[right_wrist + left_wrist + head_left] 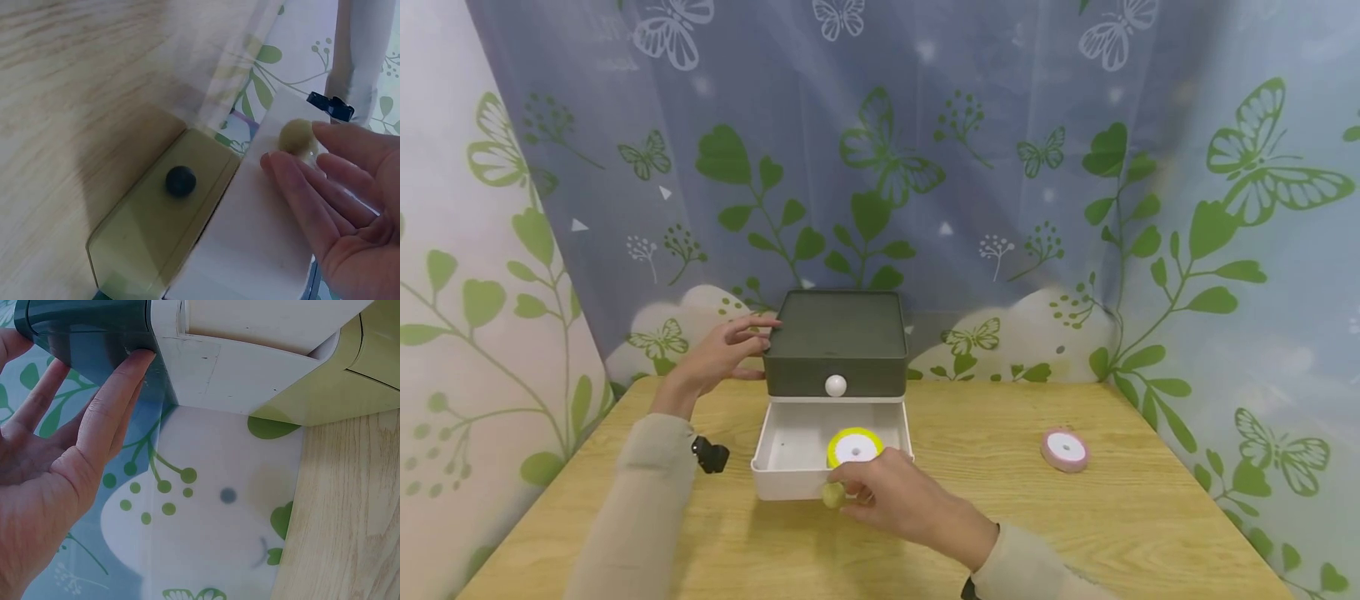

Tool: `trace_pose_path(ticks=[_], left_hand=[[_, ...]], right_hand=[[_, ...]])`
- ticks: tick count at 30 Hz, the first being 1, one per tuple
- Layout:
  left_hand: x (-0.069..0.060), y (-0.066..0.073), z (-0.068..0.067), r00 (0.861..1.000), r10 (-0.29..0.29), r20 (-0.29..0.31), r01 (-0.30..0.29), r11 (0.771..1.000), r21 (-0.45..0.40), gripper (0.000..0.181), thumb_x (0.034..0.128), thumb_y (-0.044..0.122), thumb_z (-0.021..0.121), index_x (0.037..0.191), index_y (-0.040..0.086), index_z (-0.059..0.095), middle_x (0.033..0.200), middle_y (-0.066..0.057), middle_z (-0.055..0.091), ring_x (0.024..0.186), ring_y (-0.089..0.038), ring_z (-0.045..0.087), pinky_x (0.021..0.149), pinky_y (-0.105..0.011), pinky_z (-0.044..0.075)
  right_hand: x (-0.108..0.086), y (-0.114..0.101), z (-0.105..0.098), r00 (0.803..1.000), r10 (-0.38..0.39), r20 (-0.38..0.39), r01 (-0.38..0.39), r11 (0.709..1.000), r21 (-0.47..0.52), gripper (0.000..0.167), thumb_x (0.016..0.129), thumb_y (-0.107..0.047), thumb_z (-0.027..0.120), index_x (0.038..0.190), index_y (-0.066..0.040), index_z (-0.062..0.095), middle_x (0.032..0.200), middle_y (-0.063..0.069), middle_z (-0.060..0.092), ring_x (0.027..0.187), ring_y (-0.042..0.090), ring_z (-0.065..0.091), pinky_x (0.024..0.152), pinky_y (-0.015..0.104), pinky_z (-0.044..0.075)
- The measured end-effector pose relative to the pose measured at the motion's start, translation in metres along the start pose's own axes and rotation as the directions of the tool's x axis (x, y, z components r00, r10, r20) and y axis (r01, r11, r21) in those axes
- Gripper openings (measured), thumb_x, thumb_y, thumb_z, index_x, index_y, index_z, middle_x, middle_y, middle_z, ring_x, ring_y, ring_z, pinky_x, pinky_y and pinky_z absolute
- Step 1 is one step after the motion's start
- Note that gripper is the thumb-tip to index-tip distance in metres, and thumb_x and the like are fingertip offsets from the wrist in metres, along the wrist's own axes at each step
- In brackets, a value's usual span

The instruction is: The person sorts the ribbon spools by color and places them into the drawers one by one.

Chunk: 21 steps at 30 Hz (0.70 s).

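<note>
A small drawer unit [842, 325] with a dark green top section stands on the table. Its white drawer [786, 483] is pulled out below, and a yellow-edged ribbon spool [854, 447] with a white face lies inside. My right hand [898, 496] pinches this drawer's round olive knob [296, 137] between thumb and fingers. On the unit's left side, my left hand [718, 354] rests with extended fingers [103, 412] against the dark green casing. A white knob [836, 385] sits on the closed dark green drawer above. The right wrist view shows an olive drawer [144, 231] with a dark knob [180, 181].
A pink-edged ribbon spool [1065, 450] lies on the wooden table [985, 467] to the right of the unit. Behind the table hangs a curtain [1000, 275] printed with butterflies and leaves, close to the unit's back.
</note>
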State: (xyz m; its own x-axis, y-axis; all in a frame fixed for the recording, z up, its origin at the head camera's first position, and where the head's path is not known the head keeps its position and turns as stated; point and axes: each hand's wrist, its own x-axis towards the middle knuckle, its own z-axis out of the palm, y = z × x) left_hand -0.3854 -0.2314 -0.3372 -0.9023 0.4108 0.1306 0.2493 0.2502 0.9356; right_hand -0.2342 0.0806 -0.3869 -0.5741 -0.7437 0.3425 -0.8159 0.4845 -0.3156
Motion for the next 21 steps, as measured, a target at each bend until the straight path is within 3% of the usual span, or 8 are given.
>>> trace_pose_path(ticks=[5, 8, 13, 21], left_hand=[[0.0, 0.0, 0.0, 1.0, -0.005, -0.002, 0.005, 1.0, 0.004, 0.053, 0.1097, 0.021, 0.051, 0.158, 0.004, 0.037, 0.159, -0.029, 0.033, 0.139, -0.046, 0.043, 0.106, -0.063, 0.052], [0.0, 0.0, 0.0, 1.0, -0.007, -0.002, 0.007, 1.0, 0.002, 0.054, 0.1097, 0.021, 0.051, 0.159, 0.005, 0.036, 0.159, -0.03, 0.032, 0.139, -0.047, 0.042, 0.107, -0.066, 0.05], [-0.001, 0.001, 0.0, 1.0, -0.008, 0.003, 0.008, 1.0, 0.001, 0.055, 0.1096, 0.022, 0.051, 0.159, 0.005, 0.036, 0.159, -0.03, 0.031, 0.141, -0.048, 0.04, 0.107, -0.064, 0.051], [-0.001, 0.001, 0.0, 1.0, -0.006, 0.003, 0.006, 1.0, -0.002, 0.055, 0.1094, 0.022, 0.052, 0.159, 0.005, 0.036, 0.159, -0.029, 0.032, 0.139, -0.046, 0.042, 0.106, -0.063, 0.052]], right_hand=[[0.0, 0.0, 0.011, 0.999, 0.046, -0.006, -0.046, 0.999, 0.014, 0.032, 0.084, -0.002, 0.083, 0.115, -0.009, 0.075, 0.081, 0.001, 0.074, 0.066, -0.006, 0.052, 0.063, 0.002, 0.045], [0.001, 0.0, 0.016, 0.997, 0.044, -0.056, -0.042, 0.998, 0.036, 0.03, 0.084, 0.002, 0.08, 0.112, -0.009, 0.076, 0.08, 0.001, 0.073, 0.064, -0.006, 0.048, 0.06, 0.002, 0.043], [0.002, 0.003, 0.018, 0.991, 0.041, -0.127, -0.035, 0.998, 0.047, 0.027, 0.084, 0.003, 0.079, 0.108, -0.009, 0.079, 0.08, 0.003, 0.077, 0.067, -0.005, 0.059, 0.063, 0.002, 0.048], [0.009, 0.013, 0.019, 0.986, 0.08, -0.146, -0.069, 0.995, 0.079, 0.026, 0.085, 0.001, 0.081, 0.11, -0.008, 0.08, 0.082, 0.006, 0.078, 0.071, 0.003, 0.07, 0.065, 0.008, 0.055]])
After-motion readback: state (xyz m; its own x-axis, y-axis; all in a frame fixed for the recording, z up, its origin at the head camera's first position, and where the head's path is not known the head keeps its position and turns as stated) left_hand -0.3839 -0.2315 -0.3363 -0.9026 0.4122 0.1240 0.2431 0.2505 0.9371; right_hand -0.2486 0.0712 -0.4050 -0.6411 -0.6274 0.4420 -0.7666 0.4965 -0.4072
